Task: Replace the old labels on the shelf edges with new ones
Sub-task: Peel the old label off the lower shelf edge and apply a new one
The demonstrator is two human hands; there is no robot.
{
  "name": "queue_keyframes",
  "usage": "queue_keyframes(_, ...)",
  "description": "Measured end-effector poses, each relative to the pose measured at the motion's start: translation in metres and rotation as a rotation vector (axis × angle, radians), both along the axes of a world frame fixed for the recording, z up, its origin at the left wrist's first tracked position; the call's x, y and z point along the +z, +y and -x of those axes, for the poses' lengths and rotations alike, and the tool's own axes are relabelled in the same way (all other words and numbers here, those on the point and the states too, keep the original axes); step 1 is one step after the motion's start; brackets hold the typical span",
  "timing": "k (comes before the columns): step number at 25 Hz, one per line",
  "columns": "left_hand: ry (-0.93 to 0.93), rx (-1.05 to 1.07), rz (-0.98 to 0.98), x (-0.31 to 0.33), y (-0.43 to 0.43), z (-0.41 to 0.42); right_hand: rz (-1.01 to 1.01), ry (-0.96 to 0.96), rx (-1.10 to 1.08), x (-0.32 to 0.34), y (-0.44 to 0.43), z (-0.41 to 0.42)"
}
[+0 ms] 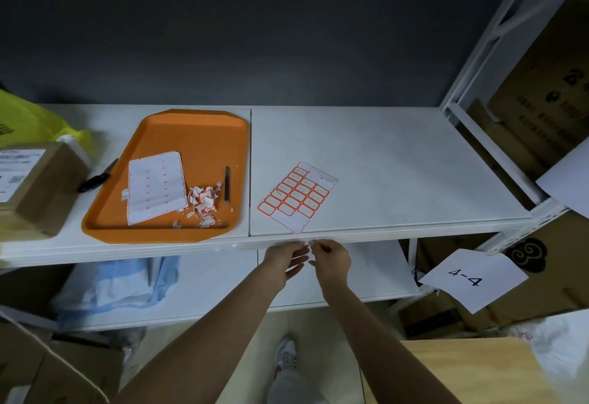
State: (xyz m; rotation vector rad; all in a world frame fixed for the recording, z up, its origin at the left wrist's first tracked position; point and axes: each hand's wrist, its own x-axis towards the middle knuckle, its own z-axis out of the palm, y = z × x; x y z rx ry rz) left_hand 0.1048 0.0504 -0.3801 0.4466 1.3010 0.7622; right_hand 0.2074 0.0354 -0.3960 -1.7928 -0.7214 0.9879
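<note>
- Right hand [331, 260]: thumb and fingertips [317, 246] are closed narrowly, pinching a small white label [308, 242] against the shelf edge [191, 249].
- Left hand [283, 258]: fingers [299, 264] lie fairly straight and loosely spread, tips pointing to 3 o'clock at the label. Motion blur hides whether they touch it.
- The label sits at the front lip of the shelf, between both hands.
- Label sheet [298, 196]: lies flat on the shelf at 12 o'clock from the hands, near the front lip. It carries red-bordered labels, with several positions blank.
- Tray [95, 223]: orange, at 10 o'clock from the hands. It holds a stripped backing sheet [156, 187], torn label scraps [204, 199] and a black pen [227, 184].
- Paper sign [471, 279]: marked "4-4", at 3 o'clock from the hands, well apart.
</note>
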Motion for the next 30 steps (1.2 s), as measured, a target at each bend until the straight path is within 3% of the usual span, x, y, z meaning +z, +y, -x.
queue_keyframes(12,-0.091,0.034,0.118,0.003,0.002,-0.002,-0.013,0.090,0.006,-0.003,-0.006,-0.003)
queue_keyframes(21,-0.127,0.080,0.195,0.001,0.008,-0.012,0.012,-0.043,0.064,0.005,0.000,-0.010)
queue_keyframes(26,-0.100,0.092,0.106,-0.005,0.003,-0.016,0.036,-0.125,0.070,0.008,0.004,-0.008)
queue_keyframes(30,0.006,0.061,-0.001,-0.010,0.004,-0.019,0.069,-0.005,0.003,0.007,0.003,-0.010)
